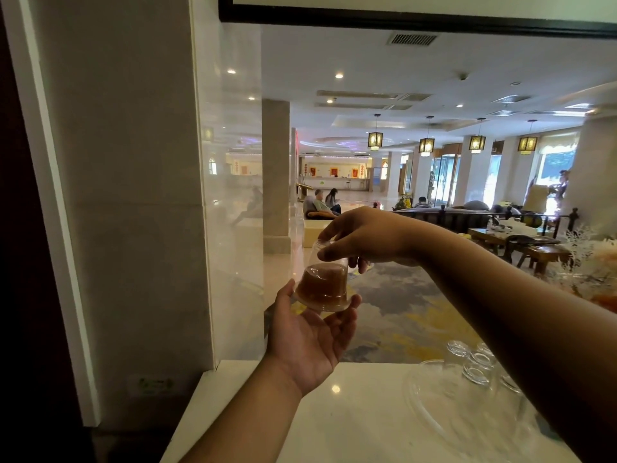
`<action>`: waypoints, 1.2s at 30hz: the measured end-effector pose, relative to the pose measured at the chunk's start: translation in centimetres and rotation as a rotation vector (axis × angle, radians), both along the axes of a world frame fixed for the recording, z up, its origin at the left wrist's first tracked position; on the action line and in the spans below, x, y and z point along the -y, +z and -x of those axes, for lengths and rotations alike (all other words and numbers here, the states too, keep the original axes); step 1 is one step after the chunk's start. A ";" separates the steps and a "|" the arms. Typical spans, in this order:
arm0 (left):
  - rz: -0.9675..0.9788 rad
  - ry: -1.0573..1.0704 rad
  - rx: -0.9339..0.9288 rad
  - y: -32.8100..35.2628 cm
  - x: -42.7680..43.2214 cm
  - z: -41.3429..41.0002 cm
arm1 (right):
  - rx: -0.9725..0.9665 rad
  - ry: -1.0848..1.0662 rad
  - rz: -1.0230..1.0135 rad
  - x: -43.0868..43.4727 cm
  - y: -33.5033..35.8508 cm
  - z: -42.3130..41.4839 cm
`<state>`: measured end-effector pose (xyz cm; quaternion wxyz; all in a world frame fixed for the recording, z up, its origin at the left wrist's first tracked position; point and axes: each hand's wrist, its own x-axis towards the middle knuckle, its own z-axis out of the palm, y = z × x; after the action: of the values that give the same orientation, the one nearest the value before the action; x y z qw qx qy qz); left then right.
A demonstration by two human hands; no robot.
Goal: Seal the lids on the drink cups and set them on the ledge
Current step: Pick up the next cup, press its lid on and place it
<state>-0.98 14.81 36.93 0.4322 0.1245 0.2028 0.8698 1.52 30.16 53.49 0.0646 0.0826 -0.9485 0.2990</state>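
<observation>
- The left hand [310,332] lay palm up with fingers relaxed, cradling the wide lower end of the drink cup [322,285].
- The cup hung above the white ledge [350,412], its brown drink pooled at the bottom.
- The right hand [364,238] pinched its narrow top; a half-seated lid would probably leak.
- A hasty set-down could knock the clear glasses [474,365].

A hotel lobby: reception desk [334,180] at the back, hanging lanterns [375,141], polished floor, seated guests [322,205]
</observation>
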 end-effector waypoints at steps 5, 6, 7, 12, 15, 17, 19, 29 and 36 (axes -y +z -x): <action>0.003 0.005 0.008 -0.2 0.2 0.1 | 0.005 0.009 0.005 -0.1 -0.2 0.3; 0.005 0.005 0.013 -0.2 0.2 0.2 | 0.003 0.008 0.001 -0.1 -0.3 0.3; 0.005 0.005 0.017 -0.2 0.2 0.2 | 0.003 0.008 -0.003 0.0 -0.3 0.3; 0.008 0.005 0.029 -0.5 0.0 0.4 | 0.029 -0.001 -0.008 0.0 -0.4 0.2; 0.014 0.013 0.030 -0.6 -0.2 0.6 | 0.037 -0.003 -0.004 -0.1 -0.5 0.1; 0.041 0.020 0.032 -0.7 -0.3 0.9 | 0.041 -0.011 0.012 -0.4 -0.8 0.2; 0.095 0.040 0.019 -0.6 -0.2 1.6 | 0.054 -0.031 0.056 -1.0 -1.5 0.1; 1.033 0.542 -0.788 0.8 -1.3 7.2 | 0.016 -0.246 0.818 -3.6 -17.7 0.3; 1.478 0.438 -1.497 3.4 -3.1 8.0 | 0.245 -0.232 1.566 -0.9 -23.7 1.3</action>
<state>-8.94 17.91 40.28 0.0010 0.2943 0.9097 0.2929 0.19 31.10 29.81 0.0297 -0.1192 -0.4661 0.8761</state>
